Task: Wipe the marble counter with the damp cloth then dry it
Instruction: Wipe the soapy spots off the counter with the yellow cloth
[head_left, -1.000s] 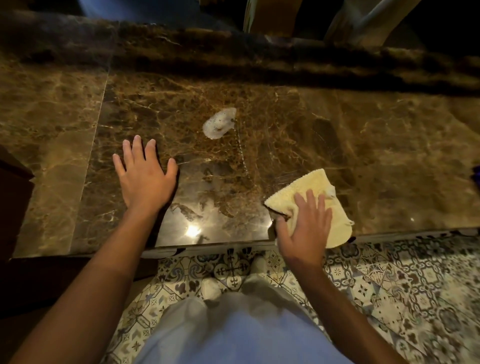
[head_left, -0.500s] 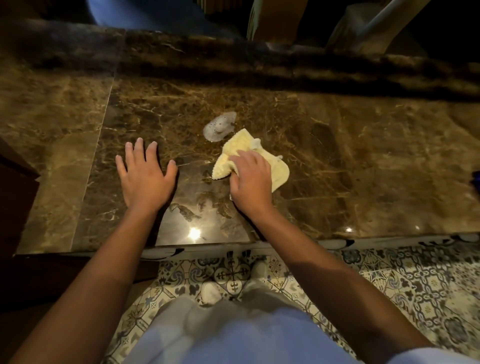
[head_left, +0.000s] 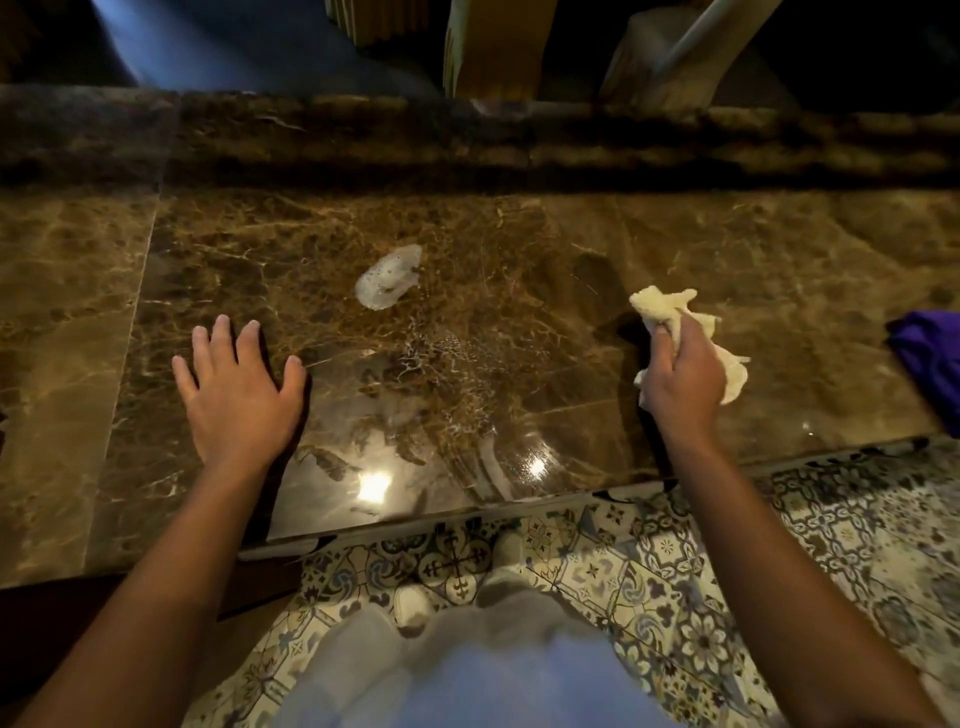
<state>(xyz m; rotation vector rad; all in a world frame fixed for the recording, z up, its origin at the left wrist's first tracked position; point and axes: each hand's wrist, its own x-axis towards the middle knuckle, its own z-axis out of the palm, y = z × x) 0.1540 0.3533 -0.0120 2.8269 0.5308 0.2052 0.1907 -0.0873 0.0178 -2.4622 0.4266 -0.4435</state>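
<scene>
The right hand (head_left: 683, 384) now grips the bunched yellow cloth (head_left: 670, 312) at the right of the marble counter (head_left: 519, 260), having moved away from the white foamy patch (head_left: 388, 277). The left hand (head_left: 239, 387) stays flat, fingers spread, on the left. A purple cloth (head_left: 930, 364) has come into view far right.

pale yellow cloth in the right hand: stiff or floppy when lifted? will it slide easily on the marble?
Likely floppy: the pale yellow terry cloth bunches and droops out of both sides of the right hand gripping it. Probably light, since a loose one-handed grip carries it. It should slide fairly easily, as the glossy brown marble counter shows wet streaks.
</scene>
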